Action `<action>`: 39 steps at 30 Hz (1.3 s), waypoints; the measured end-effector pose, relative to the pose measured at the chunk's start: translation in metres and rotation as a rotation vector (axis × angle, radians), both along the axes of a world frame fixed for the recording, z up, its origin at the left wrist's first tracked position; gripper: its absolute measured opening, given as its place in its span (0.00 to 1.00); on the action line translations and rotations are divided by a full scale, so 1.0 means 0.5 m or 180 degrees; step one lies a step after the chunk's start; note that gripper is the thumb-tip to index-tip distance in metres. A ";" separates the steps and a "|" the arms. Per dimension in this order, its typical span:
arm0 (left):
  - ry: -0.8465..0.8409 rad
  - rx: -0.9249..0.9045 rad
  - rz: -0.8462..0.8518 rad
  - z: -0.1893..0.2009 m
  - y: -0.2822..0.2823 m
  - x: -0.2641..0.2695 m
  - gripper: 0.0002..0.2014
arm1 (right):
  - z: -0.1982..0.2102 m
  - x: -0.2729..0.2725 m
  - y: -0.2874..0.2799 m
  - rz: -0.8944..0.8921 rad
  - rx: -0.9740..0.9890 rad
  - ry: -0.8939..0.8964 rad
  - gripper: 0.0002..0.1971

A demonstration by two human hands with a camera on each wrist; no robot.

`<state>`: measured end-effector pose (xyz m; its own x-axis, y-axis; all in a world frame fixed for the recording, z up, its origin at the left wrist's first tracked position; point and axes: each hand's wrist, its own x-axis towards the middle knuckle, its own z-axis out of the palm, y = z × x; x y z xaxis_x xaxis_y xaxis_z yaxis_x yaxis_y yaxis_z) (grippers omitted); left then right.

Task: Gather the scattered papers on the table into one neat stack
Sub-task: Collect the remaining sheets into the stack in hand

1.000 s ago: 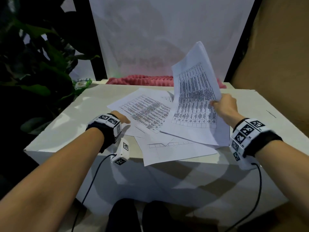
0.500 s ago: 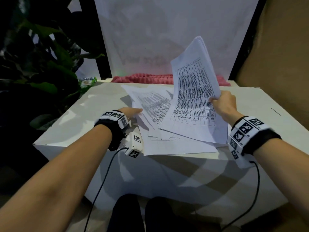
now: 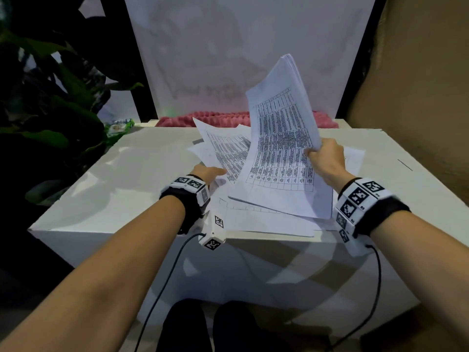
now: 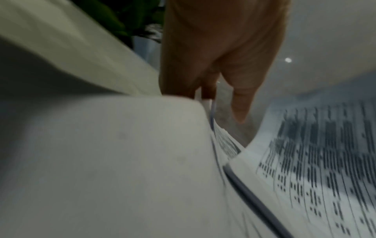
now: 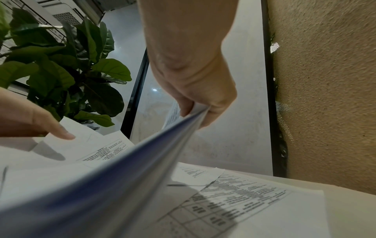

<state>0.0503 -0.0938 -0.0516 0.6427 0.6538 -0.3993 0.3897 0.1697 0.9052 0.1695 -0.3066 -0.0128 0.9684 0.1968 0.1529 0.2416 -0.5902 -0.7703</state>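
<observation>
My right hand point(image 3: 327, 158) point(image 5: 193, 80) grips a thick sheaf of printed papers point(image 3: 281, 138) point(image 5: 122, 169) by its right edge, tilted up off the white table point(image 3: 114, 186). My left hand point(image 3: 208, 172) point(image 4: 213, 56) point(image 5: 30, 119) pinches a few loose printed sheets point(image 3: 223, 146) point(image 4: 325, 153), thumb on top and fingers beneath, and they stand lifted against the sheaf's left side. More sheets point(image 3: 266, 222) point(image 5: 244, 201) lie flat under the sheaf, reaching the front edge. One sheet point(image 3: 355, 158) shows behind my right hand.
A large-leaved plant point(image 3: 50, 97) point(image 5: 61, 72) crowds the table's left side. A green packet point(image 3: 119, 125) and a pink cloth point(image 3: 228, 118) lie at the back edge. A brown wall point(image 3: 418, 97) stands close on the right.
My left hand has slid right and forward, lifting the printed sheets off the table towards the sheaf. My right hand has tilted the sheaf more upright.
</observation>
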 end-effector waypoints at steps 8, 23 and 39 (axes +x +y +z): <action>0.0724 0.1129 -0.0099 -0.021 -0.003 0.044 0.22 | 0.006 0.000 -0.003 0.0082 0.0014 0.0023 0.13; 0.0041 0.1676 0.0208 0.006 0.078 -0.027 0.22 | 0.023 0.023 -0.027 -0.0037 -0.0329 -0.0061 0.13; -0.0095 0.1765 0.0458 0.061 0.155 -0.133 0.21 | 0.044 0.004 -0.033 -0.0050 -0.0729 -0.0070 0.17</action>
